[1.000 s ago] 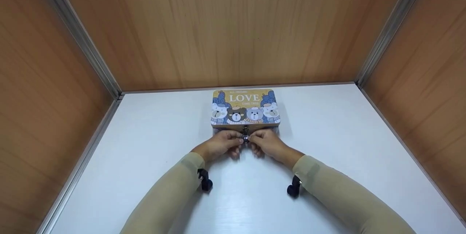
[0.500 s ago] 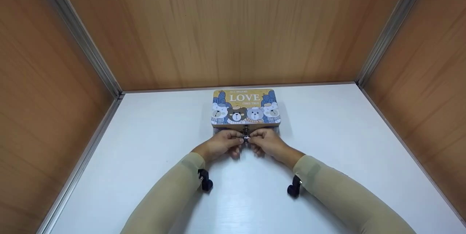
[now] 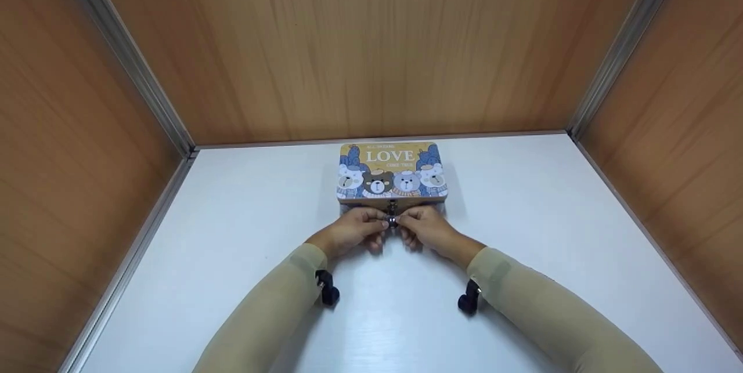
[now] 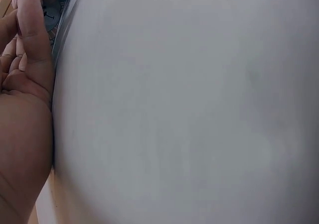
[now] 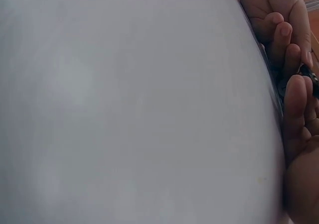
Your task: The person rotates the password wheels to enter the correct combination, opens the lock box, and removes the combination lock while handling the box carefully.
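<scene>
A tin box with bears and the word LOVE on its lid stands lid-down-shut near the table's back. From the clasp at its front hangs a small dark, shiny padlock. My left hand pinches the padlock from the left between thumb and index finger. From the other side, my right hand pinches it too. In the right wrist view the padlock shows a ridged dark side between the fingertips. The left wrist view shows the left hand at the edge, its padlock hold mostly hidden.
A white tabletop lies under both forearms. Wood-grain panels rise at the back and both sides, with metal strips at the corners. A small black device hangs from each wrist.
Both hands stay at the padlock, with only slight finger movement. The padlock's shiny face looks slightly different; the box has not moved.
</scene>
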